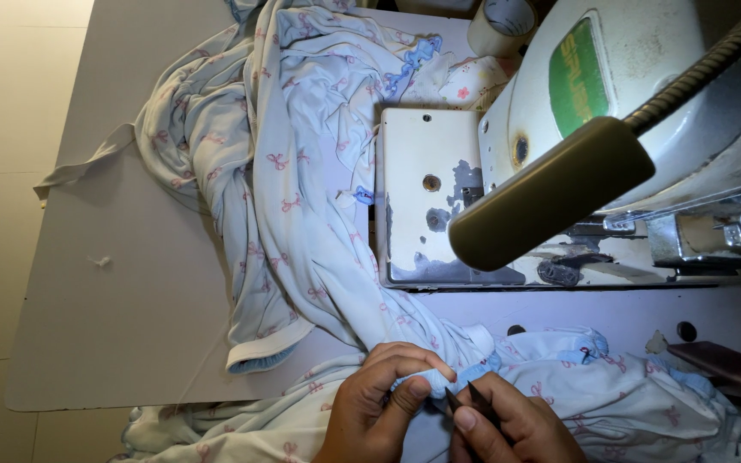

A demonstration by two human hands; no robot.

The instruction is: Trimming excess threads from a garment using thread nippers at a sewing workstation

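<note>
Left hand (379, 403) pinches the pale bow-print garment (302, 214) — right hand (508, 424) holds dark thread snips (472, 401) beside it. Sewing machine (611, 111) stands behind.

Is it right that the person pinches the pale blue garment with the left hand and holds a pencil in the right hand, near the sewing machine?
Not quite. The right hand holds small dark thread snips, not a pencil. The rest stands: the left hand pinches the pale blue garment in front of the sewing machine, as the head view shows.

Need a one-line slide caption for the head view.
Left hand pinches pale bow-print fabric while right hand holds small dark snips to it, beside a worn sewing machine.
</note>
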